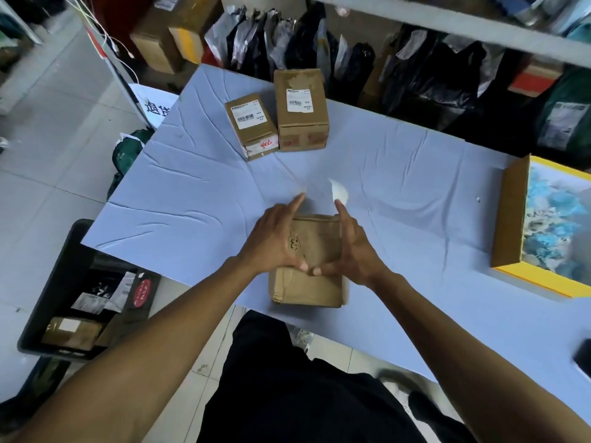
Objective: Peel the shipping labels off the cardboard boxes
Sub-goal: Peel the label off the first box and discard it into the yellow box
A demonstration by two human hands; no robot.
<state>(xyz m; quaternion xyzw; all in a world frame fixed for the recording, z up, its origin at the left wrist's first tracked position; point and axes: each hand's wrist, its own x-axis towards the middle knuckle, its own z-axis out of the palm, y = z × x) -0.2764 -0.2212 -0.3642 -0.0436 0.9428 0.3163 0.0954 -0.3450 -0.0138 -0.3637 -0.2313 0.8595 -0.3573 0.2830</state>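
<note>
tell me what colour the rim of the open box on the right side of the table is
Yellow rim, with brown cardboard outer wall; the head view shows it.

I see matt brown cardboard on the near box (pixel 308 260), creased and scuffed. Beyond it, two cardboard boxes (pixel 251 126) (pixel 302 110) carry white paper labels. Under it the table cover (pixel 399 187) looks like pale blue cloth, matt and wrinkled. Far beyond it hang glossy plastic bags (pixel 287 39).
</note>
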